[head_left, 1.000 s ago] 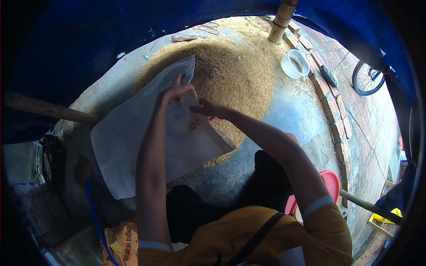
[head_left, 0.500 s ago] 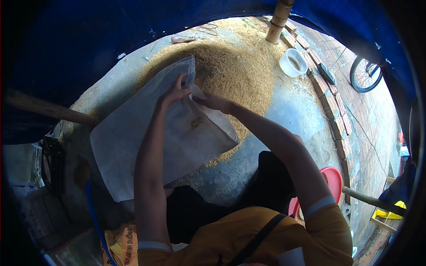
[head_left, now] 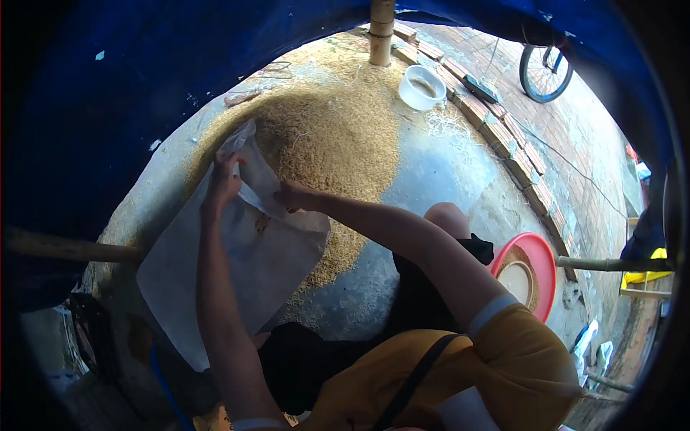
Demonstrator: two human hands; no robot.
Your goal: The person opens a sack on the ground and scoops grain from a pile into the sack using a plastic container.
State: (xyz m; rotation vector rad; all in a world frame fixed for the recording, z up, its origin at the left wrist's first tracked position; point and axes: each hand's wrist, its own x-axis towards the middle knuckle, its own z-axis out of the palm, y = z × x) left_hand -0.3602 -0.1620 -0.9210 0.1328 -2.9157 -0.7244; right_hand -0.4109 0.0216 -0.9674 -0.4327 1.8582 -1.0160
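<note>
The left forearm (head_left: 214, 273) hides part of the large whitish plastic sack (head_left: 277, 251); shadow blurs the fingers' placement. The sack extends over grey concrete floor (head_left: 431, 165) beside a golden-brown grain heap (head_left: 345, 140), its long axis slanting from lower left to upper right, mouth facing the grain. Left hand (head_left: 226, 181) and right hand (head_left: 296, 196) both grip the mouth's rim.

The left forearm (head_left: 218, 276) rises steeply through the left of the frame to the left hand (head_left: 225, 181), its fingers bent. The right arm (head_left: 392, 228) slants in from lower right; the right hand (head_left: 293, 195) curls palm-down left of centre.
</note>
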